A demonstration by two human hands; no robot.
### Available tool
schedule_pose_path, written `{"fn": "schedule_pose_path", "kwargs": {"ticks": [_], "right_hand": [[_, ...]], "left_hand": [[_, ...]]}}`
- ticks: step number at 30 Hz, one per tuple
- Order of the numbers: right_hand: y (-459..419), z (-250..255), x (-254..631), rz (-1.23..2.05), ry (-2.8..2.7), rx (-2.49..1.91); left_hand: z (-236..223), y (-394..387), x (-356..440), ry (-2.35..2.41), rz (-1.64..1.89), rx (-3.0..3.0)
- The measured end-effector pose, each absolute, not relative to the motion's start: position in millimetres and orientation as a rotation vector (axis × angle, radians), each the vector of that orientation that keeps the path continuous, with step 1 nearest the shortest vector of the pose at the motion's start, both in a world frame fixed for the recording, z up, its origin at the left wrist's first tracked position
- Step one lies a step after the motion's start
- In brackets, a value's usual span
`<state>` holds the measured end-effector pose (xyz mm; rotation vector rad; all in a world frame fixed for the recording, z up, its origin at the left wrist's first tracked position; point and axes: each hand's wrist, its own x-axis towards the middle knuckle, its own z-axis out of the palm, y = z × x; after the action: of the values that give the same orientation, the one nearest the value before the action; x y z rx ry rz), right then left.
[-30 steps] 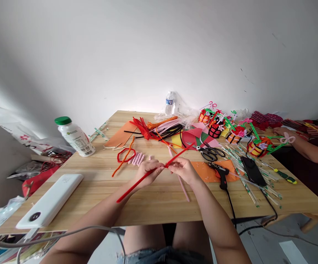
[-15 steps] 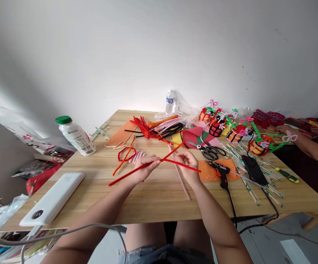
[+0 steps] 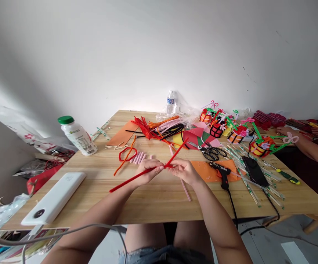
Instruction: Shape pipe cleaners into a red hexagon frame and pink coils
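Head view: left of the scissors (image 3: pixel 205 151), my left hand (image 3: pixel 149 171) and right hand (image 3: pixel 185 172) pinch the red stem (image 3: pixel 133 179), fingers closed; its middle seems partly twisted, both ends unworked. Baskets (image 3: pixel 258 149) right of the scissors look finished.

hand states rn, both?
Left hand: closed, holding red pipe cleaner, one end sticking out toward the table's near edge.
Right hand: closed, fingers pinching red pipe cleaner beside the left hand.
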<state>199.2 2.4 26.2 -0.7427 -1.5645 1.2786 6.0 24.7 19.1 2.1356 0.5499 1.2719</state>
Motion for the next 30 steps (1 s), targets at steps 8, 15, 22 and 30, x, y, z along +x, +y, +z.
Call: {"fn": "schedule_pose_path", "kwargs": {"ticks": [8, 15, 22, 30], "right_hand": [[2, 29, 197, 1.352, -1.525, -0.777], [3, 29, 200, 0.289, -1.957, -0.609], [3, 33, 197, 0.174, -1.839, -0.629], [-3, 29, 204, 0.696, -1.474, -0.955]], "left_hand": [[28, 20, 5, 0.609, 1.124, 2.005], [22, 25, 8, 0.703, 0.631, 1.089], [24, 26, 3, 0.672, 0.736, 1.326], [17, 36, 1, 0.635, 1.473, 2.373]]}}
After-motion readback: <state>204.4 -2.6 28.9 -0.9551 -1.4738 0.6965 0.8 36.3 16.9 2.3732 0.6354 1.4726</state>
